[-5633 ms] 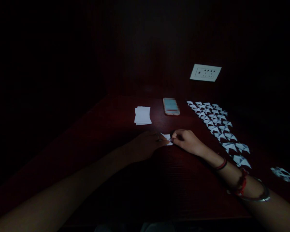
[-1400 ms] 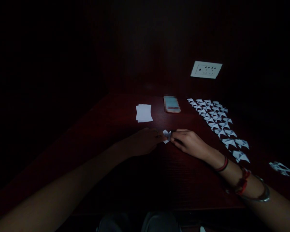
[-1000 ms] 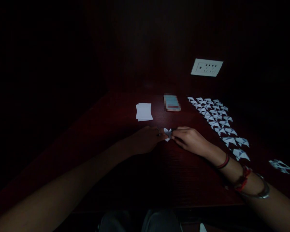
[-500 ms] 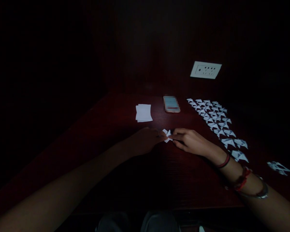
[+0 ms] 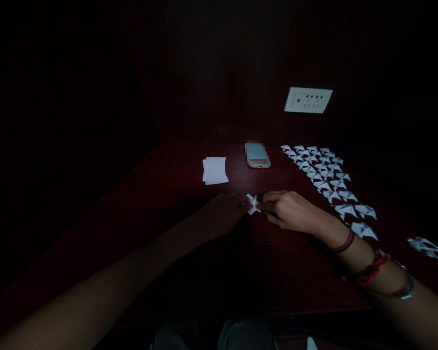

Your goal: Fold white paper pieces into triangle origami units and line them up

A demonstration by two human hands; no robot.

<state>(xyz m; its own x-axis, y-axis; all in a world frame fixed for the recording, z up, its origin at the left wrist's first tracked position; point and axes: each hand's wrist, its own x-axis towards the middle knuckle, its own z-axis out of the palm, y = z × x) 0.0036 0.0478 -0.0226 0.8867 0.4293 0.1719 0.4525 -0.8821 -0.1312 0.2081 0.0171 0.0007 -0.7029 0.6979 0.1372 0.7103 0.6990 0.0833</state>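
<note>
A small folded white paper (image 5: 254,204) lies between my hands over the dark red table, its corners sticking out in a star-like shape. My left hand (image 5: 224,211) has its fingers closed at the paper's left side. On the right side, my right hand (image 5: 286,209) pinches the same paper between thumb and fingers. The fingertips cover part of it, so the exact folds cannot be made out. Beyond my left hand is a small stack of white paper sheets (image 5: 215,170).
Several rows of folded paper figures (image 5: 323,172) stand on the right, with more folded paper (image 5: 426,247) near the right edge. A phone (image 5: 257,154) with a lit screen lies at the back. A socket plate (image 5: 308,100) is on the wall behind the dark table (image 5: 160,180).
Both hands stay on the folded paper with only a slight shift of the fingers. The whole view has moved a little.
</note>
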